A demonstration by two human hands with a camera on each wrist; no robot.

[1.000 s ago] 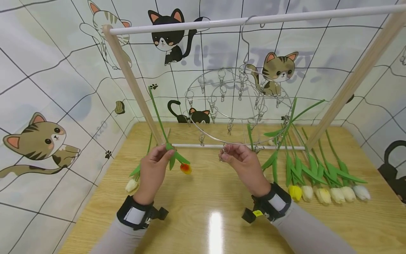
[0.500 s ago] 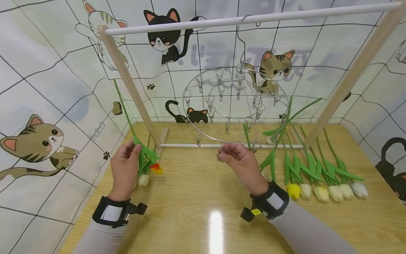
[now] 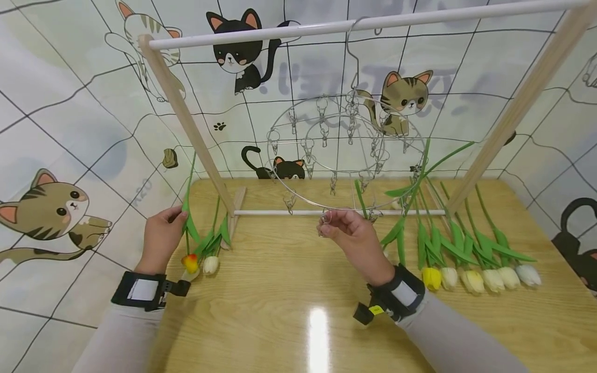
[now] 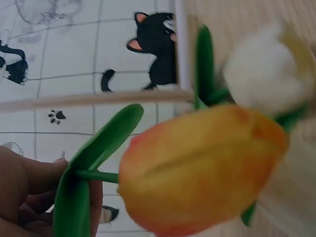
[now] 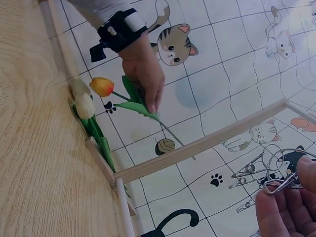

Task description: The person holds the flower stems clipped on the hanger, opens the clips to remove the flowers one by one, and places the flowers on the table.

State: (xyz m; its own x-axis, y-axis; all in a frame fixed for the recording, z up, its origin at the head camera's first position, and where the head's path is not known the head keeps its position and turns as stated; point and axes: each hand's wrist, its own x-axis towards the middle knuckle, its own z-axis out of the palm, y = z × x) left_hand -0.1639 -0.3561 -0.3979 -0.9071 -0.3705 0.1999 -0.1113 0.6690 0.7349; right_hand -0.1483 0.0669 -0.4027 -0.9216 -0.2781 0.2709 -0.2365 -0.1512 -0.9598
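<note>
My left hand (image 3: 160, 238) pinches an artificial tulip with an orange-red bloom (image 3: 190, 262) by its green stem, close to the leaves, at the left side of the table. The bloom (image 4: 202, 173) points down and fills much of the left wrist view. Under and beside it lie white tulips (image 3: 211, 265). Thumb and fingers of my right hand (image 3: 356, 243) hold a metal clip (image 5: 281, 182) at the front edge of a round wire clip hanger (image 3: 298, 198). In the right wrist view, nothing shows between that clip's jaws.
The hanger hooks over the white bar (image 3: 317, 32) of a wooden-legged stand (image 3: 186, 124). Several bare clips (image 3: 333, 184) dangle from its rings. Green stems and leaves (image 3: 396, 233) overlap the hanger's right side. On the right lies a row of tulips, including a yellow bloom (image 3: 431, 278).
My left hand has carried the orange-red tulip leftward, away from the hanger, and brought it over the white tulips, its bloom swinging lower. The right hand has stayed at the clip.
</note>
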